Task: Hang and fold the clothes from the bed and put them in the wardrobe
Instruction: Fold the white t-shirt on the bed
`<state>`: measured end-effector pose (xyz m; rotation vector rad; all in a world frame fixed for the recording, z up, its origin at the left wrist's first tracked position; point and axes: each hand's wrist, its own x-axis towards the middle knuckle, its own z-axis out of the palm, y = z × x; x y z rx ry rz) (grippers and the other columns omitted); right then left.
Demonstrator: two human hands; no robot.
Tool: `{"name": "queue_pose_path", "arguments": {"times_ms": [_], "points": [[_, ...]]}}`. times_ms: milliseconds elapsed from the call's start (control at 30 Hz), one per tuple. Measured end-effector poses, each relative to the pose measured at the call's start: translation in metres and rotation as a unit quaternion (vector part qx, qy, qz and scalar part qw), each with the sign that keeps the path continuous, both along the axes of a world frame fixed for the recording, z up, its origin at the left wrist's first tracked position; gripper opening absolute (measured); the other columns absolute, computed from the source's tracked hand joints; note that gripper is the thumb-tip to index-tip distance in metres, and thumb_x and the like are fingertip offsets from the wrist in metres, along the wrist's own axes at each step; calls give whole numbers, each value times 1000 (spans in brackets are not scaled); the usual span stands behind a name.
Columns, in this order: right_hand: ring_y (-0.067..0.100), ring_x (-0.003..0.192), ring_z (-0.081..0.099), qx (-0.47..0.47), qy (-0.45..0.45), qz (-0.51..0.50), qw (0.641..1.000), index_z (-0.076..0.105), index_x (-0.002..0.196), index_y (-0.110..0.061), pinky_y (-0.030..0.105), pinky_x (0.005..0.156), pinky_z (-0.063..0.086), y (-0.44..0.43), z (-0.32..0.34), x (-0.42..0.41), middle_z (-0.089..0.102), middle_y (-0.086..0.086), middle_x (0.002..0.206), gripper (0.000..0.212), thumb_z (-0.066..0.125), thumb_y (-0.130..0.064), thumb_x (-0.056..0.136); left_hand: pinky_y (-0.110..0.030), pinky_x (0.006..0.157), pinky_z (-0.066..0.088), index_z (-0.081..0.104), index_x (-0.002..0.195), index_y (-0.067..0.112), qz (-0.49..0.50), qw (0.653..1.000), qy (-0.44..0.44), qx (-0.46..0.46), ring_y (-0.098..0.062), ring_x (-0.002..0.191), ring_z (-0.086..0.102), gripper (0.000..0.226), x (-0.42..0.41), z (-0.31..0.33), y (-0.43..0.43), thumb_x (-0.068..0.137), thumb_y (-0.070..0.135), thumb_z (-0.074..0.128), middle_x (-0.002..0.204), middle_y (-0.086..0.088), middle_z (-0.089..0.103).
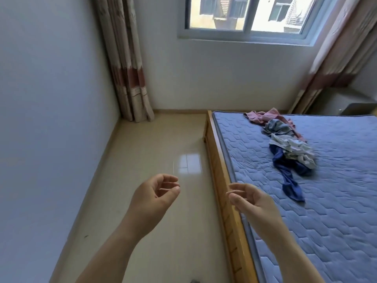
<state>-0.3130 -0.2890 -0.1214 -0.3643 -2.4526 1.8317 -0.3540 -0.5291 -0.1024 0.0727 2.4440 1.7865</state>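
A heap of crumpled clothes lies on the blue quilted mattress (336,201): a pink garment (263,116) farthest away, a grey-blue one (278,127) beside it, a pale patterned one (293,149), and a dark blue garment (289,176) trailing toward me. My left hand (157,194) hovers over the floor, fingers loosely curled, holding nothing. My right hand (248,201) hovers over the bed's wooden side rail (219,180), fingers relaxed and empty. Both hands are well short of the clothes. No wardrobe is in view.
A beige tiled floor (159,144) runs between the white left wall and the bed. Patterned curtains (126,78) hang in the corner and at the right of the window (244,15). A grey bedside cabinet (359,108) stands past the bed's far end.
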Motion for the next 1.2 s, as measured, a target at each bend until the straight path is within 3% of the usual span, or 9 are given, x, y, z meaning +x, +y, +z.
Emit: {"name": "queue_pose_path", "arguments": {"times_ms": [533, 867, 1200], "points": [[13, 90, 69, -13, 13, -96, 995, 68, 103, -26, 31, 81, 55, 130, -9, -212, 73, -2, 95, 16, 68, -18, 89, -12, 69, 52, 68, 99, 23, -122, 992, 21, -8, -5, 83, 68, 14, -247, 0, 140, 87, 15, 69, 92, 4, 74], [13, 91, 68, -12, -18, -186, 982, 68, 100, -28, 28, 79, 52, 162, -31, -353, 72, -4, 94, 15, 69, -19, 89, -29, 77, 56, 70, 92, 25, -191, 981, -3, 23, -12, 82, 70, 15, -432, -23, 188, 85, 11, 71, 89, 6, 75], [10, 92, 68, -40, -39, -291, 955, 69, 99, -29, 26, 77, 52, 187, -35, -478, 73, -6, 96, 13, 68, -20, 89, -10, 62, 48, 70, 95, 22, -286, 958, -15, 14, -5, 76, 67, 12, -608, -23, 248, 85, 14, 71, 88, 8, 74]]}}
